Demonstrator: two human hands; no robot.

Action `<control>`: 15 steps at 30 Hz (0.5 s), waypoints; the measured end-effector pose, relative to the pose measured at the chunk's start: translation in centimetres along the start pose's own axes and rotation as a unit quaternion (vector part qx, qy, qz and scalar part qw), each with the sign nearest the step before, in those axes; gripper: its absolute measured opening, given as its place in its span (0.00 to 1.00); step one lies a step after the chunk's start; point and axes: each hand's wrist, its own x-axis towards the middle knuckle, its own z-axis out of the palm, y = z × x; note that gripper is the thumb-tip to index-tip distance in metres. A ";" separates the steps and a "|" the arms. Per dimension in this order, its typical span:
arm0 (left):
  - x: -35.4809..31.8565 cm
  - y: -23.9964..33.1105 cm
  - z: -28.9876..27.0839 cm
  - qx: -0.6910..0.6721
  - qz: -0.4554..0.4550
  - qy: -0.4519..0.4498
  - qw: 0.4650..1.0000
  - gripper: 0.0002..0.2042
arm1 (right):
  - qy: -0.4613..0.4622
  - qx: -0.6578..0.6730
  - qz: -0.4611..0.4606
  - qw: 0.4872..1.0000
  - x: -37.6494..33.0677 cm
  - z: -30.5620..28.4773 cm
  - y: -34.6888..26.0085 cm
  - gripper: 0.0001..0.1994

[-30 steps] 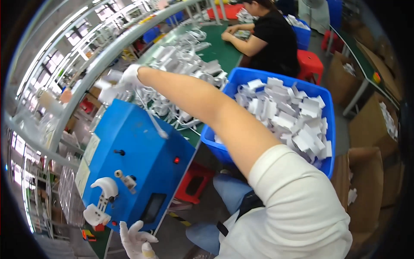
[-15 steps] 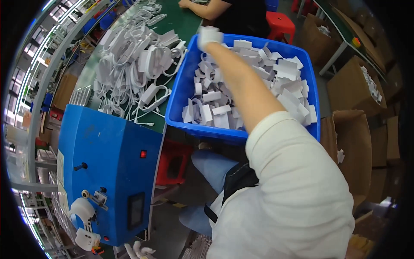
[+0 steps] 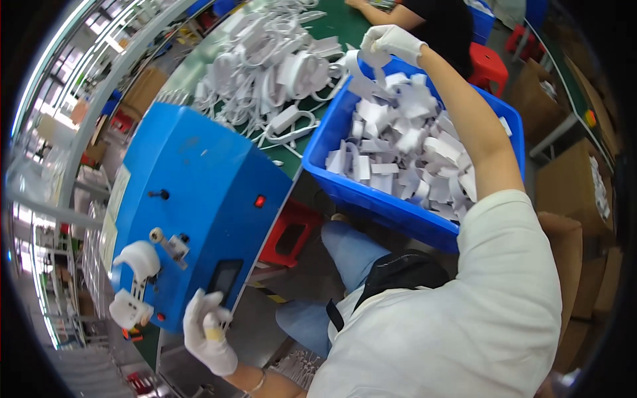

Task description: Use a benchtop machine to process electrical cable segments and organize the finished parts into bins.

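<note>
My right hand (image 3: 393, 42), in a white glove, is raised over the far edge of a blue plastic bin (image 3: 388, 211). Its fingers pinch white folded paper pieces (image 3: 375, 65), which hang down over the bin. Many similar folded pieces (image 3: 411, 132) fill the bin in a loose heap. My left hand (image 3: 210, 331), also gloved, hovers by the near corner of a blue machine (image 3: 199, 166), next to its small dark screen (image 3: 225, 278). Its fingers are apart and slightly curled, with nothing visible in them. White curved holders (image 3: 139, 262) sit on the machine's front.
Bundled white cables (image 3: 285, 73) lie piled on the green table (image 3: 338, 30) behind the machine. Across the table, a person in a black top (image 3: 441, 30) sits near a red stool (image 3: 488, 65). Cardboard boxes (image 3: 570, 186) line the right side. Another red stool (image 3: 288, 232) stands under the table.
My right hand has lifted out toward the far right with white paper pieces in its fingers. My left hand has risen into fuller view beside the machine. The whole view has shifted.
</note>
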 end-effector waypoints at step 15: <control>4.4 4.4 -0.3 -0.181 0.040 0.081 0.979 0.28 | -0.520 0.396 -0.380 0.655 -4.5 27.4 -25.6 0.08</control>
